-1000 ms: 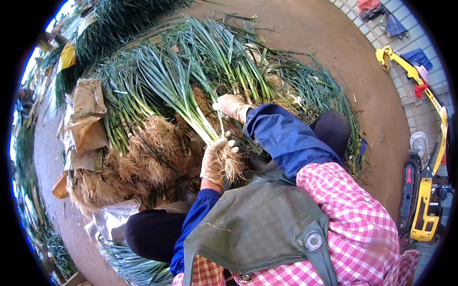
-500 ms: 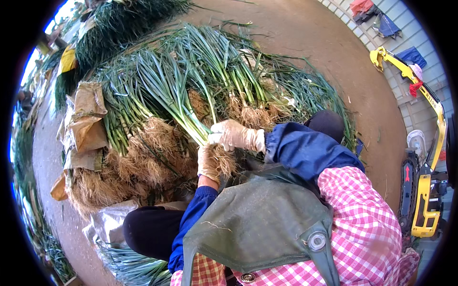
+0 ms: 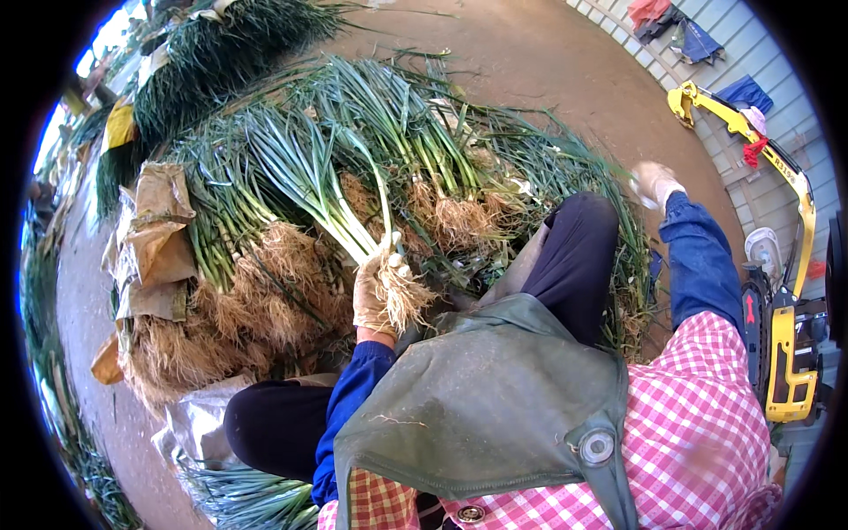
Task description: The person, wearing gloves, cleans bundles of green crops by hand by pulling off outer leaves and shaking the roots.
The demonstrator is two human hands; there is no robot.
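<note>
The olive-green waterproof apron (image 3: pixel 477 397) spreads over the person's lap. Just beyond its upper left edge, the left hand (image 3: pixel 369 299), in a pale tan glove, is wrapped around the lower stalks of a bunch of long green onions with white stems and straw-coloured roots (image 3: pixel 346 225); the roots hide some of its fingers. The leaves fan away from the apron and merge with the heap of dark-green onions with matted brown roots (image 3: pixel 252 208), so their tips are hard to tell apart. The right hand (image 3: pixel 655 183), similarly gloved, is out beyond the apron's right side, well apart from the bunch. It is blurred; I cannot tell whether it is spread or pinching anything. Left of the apron, the dark-trousered knee (image 3: pixel 274 433) partly covers more green leaves (image 3: pixel 256 495), cut off below. Far right of the apron, a yellow mini excavator (image 3: pixel 784 380) meets the dark rim.
</note>
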